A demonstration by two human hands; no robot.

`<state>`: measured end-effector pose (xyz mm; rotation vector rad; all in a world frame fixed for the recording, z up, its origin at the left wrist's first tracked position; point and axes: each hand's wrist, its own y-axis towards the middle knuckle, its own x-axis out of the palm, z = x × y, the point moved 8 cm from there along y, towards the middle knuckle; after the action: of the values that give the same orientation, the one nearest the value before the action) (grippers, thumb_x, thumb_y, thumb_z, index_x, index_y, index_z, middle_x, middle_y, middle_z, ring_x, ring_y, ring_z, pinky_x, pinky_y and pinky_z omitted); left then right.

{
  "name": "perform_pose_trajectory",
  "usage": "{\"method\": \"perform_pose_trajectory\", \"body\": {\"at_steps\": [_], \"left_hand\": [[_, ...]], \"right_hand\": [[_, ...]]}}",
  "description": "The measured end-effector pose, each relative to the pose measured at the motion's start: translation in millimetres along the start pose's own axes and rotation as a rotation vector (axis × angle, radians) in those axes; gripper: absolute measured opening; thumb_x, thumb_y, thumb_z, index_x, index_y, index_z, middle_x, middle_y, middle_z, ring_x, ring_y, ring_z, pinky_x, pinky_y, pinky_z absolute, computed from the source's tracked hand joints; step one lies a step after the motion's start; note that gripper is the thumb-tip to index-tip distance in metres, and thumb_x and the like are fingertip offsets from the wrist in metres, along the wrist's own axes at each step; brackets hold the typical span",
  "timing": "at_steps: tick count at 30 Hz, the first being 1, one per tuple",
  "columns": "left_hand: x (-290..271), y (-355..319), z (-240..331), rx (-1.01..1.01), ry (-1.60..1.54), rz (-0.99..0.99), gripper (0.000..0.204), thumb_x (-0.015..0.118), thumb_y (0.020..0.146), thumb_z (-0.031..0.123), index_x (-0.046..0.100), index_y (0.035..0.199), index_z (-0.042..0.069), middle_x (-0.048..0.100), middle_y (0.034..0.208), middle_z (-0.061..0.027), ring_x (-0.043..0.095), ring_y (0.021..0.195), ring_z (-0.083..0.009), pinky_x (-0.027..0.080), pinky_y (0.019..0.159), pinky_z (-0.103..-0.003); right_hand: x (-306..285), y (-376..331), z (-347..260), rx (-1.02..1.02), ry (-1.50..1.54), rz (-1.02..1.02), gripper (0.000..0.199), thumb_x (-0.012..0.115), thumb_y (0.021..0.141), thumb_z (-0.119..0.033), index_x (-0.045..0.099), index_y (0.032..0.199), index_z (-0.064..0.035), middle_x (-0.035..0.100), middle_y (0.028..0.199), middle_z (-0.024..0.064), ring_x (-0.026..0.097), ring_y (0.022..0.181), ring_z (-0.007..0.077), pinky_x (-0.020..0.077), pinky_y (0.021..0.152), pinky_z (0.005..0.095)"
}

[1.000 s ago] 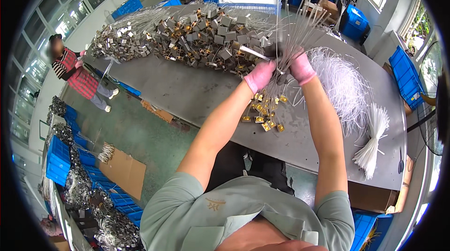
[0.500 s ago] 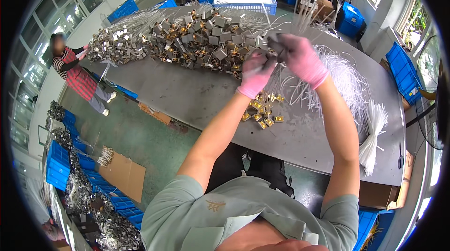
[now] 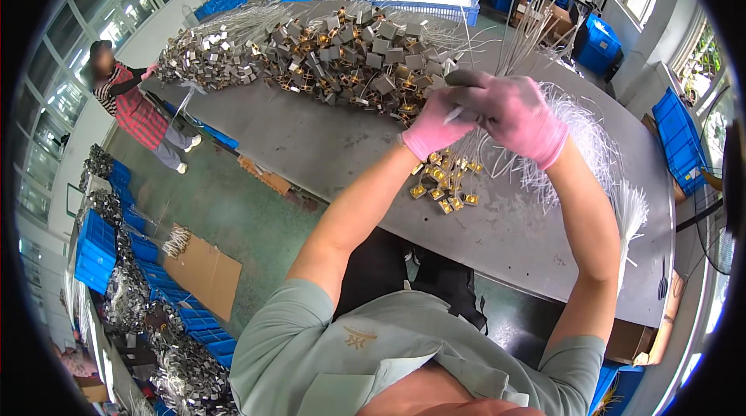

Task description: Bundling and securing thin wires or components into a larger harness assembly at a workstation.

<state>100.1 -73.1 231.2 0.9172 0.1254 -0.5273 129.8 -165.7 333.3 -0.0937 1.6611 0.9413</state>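
Note:
My left hand [image 3: 439, 122] and my right hand [image 3: 525, 122], in pink gloves with dark grey fingers, meet above the table. Both have their fingers closed and pressed together. A small pale piece [image 3: 453, 114] shows at the left fingers; its kind cannot be made out, and whatever the right fingers hold is hidden. Just below the hands lies a small group of metal parts with yellow middles [image 3: 447, 183]. Behind them rises a large heap of grey and brass-coloured block-shaped metal parts [image 3: 342, 58]. Loose white strands [image 3: 587, 132] spread beside my right hand.
A bundle of white strands [image 3: 631, 210] lies at the grey table's [image 3: 342, 136] right end, partly behind my forearm. Across the far side stands a blue basket [image 3: 435, 12] of white strands. A person in a red checked apron [image 3: 140, 117] stands at the left, touching the heap.
My hands have drawn closer together, so that the fingers now overlap. The whole view has shifted slightly, with the table things a little further right.

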Motion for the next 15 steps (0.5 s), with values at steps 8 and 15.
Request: {"method": "perform_pose_trajectory", "body": {"at_steps": [8,15], "left_hand": [[-2,-9,10,-0.024,-0.196,-0.064,0.014,0.066,0.084,0.013,0.062,0.092,0.003,0.065,0.088,-0.0116,0.065,0.083,-0.0229,0.051,0.074,-0.033],[0,-18,-28,-0.46,-0.768,-0.047,0.011,0.063,0.089,0.009,0.057,0.092,0.0,0.063,0.084,-0.0083,0.063,0.08,-0.0153,0.053,0.072,-0.031]], "right_hand": [[17,-9,30,0.262,-0.194,-0.306,0.028,0.061,0.081,-0.012,0.061,0.109,-0.0096,0.065,0.088,0.0139,0.065,0.079,0.0328,0.0522,0.068,0.0422],[20,-24,39,0.509,-0.048,-0.173,0.035,0.06,0.082,-0.009,0.058,0.117,-0.0101,0.064,0.078,0.0194,0.064,0.076,0.0369,0.051,0.068,0.045]]}}
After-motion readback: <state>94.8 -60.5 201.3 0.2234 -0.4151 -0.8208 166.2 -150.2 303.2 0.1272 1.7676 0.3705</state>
